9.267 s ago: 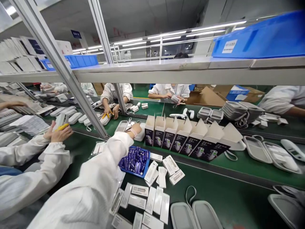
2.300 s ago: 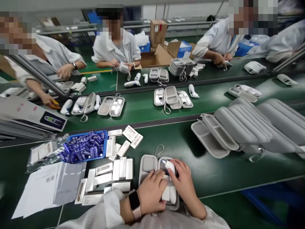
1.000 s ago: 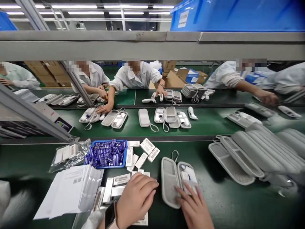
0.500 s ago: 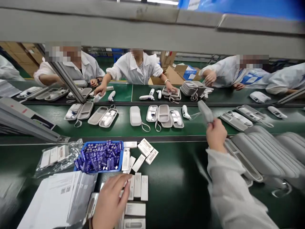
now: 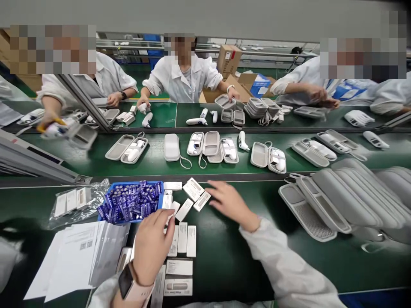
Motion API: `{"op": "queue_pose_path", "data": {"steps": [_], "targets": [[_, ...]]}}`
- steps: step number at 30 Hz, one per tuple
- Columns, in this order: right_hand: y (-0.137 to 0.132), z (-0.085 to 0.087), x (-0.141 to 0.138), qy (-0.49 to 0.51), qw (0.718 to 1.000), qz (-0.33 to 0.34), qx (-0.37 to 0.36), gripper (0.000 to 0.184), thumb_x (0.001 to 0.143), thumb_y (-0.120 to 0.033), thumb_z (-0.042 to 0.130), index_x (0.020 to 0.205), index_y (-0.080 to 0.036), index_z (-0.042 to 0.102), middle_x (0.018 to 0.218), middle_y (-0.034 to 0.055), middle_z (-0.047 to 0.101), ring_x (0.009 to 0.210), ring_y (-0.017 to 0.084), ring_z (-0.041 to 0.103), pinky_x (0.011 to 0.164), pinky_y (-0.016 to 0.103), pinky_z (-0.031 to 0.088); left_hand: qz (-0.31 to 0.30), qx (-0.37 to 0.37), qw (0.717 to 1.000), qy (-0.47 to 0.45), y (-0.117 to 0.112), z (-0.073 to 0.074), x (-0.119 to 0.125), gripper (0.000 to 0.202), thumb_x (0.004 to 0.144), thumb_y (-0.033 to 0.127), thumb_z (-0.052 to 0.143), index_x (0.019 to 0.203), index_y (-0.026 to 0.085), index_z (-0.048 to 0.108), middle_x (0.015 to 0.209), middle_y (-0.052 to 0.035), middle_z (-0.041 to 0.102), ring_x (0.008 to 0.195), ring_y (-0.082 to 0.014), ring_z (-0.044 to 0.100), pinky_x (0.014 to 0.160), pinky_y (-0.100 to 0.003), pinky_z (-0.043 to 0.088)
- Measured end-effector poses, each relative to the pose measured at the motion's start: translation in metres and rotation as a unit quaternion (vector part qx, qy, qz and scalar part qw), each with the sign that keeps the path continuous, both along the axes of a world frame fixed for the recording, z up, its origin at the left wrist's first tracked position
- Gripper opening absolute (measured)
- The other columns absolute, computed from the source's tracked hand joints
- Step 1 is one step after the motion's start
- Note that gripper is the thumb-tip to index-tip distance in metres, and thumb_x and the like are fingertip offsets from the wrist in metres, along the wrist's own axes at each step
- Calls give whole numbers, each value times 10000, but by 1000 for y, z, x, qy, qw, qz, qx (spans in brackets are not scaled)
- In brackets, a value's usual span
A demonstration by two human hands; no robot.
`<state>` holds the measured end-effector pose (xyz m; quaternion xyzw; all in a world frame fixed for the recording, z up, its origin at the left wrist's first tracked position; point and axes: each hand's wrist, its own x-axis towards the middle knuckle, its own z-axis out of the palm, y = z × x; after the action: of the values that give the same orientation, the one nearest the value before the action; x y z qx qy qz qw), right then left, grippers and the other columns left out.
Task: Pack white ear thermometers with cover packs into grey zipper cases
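My right hand [image 5: 229, 203] is open, its fingers spread just right of some small white boxes [image 5: 193, 189] on the near green bench, and it holds nothing. My left hand [image 5: 152, 241] is curled palm down over more of these white boxes [image 5: 182, 238], beside the blue tray [image 5: 162, 201] of purple-wrapped batteries [image 5: 133, 201]. Its thumb and forefinger come close together; what is between them, if anything, is hidden. On the belt ahead lies an open grey zip case [image 5: 260, 155] with a white handheld device [image 5: 280, 162] in its right half.
Papers in clear sleeves [image 5: 73, 256] and a plastic bag of white boxes [image 5: 77, 201] lie left. Grey cases [image 5: 353, 196] are stacked right. More open cases [image 5: 126, 149] line the belt. Across it, co-workers in white coats handle cases; a metal post [image 5: 85, 100] slants at left.
My right hand has let go of a grey case and come left to the white boxes. An open case now lies on the belt. A co-worker's hand at left has taken up an open case.
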<state>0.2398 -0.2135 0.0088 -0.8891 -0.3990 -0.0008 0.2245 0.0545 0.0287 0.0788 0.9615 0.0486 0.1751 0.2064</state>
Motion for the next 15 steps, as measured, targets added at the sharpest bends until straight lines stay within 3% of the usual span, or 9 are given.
{"op": "queue_pose_path", "data": {"steps": [2,4,6,10,13,15], "targets": [[23,-18,-33,0,998,60,1,501,839,-175,707,1318,-280,607,1510,78,494,1338,319,478,1054,509,449,-16,-30,999,17,-10,2,10,200,984,236,457,1024,206,651,972,-42,733,906,-238,681,810,-368,484],[27,-28,-51,25,999,37,26,423,850,-157,698,1255,-259,634,1503,100,494,1309,324,498,1035,524,466,-20,-69,997,36,-19,3,18,207,985,254,455,1026,208,653,982,-43,730,925,-238,679,818,-369,489],[19,-27,-55,88,992,2,85,311,854,-175,704,1154,-248,667,1473,109,512,1256,297,545,1035,496,480,-13,-125,990,71,-26,3,23,224,989,303,458,1026,214,659,997,-46,727,931,-236,678,814,-365,500],[-2,-1,-54,229,949,26,215,244,821,-325,770,1035,-239,689,1402,112,533,1185,257,591,994,401,508,-17,-289,941,173,-40,-1,31,313,985,420,468,1150,227,651,1089,-62,723,919,-224,684,797,-359,530],[-1,24,-56,328,901,23,282,421,753,-518,798,1044,-238,677,1251,104,592,1046,238,635,795,326,558,-103,-391,902,151,-53,-6,34,485,912,400,597,1372,263,526,1326,-85,620,1056,-235,648,870,-366,531],[5,39,-55,390,868,16,307,523,732,-632,761,1029,-215,660,1100,80,621,863,193,649,657,277,543,-117,-455,874,124,-58,-11,35,614,863,370,670,1432,281,457,1395,-94,562,1098,-242,626,886,-360,532]]}}
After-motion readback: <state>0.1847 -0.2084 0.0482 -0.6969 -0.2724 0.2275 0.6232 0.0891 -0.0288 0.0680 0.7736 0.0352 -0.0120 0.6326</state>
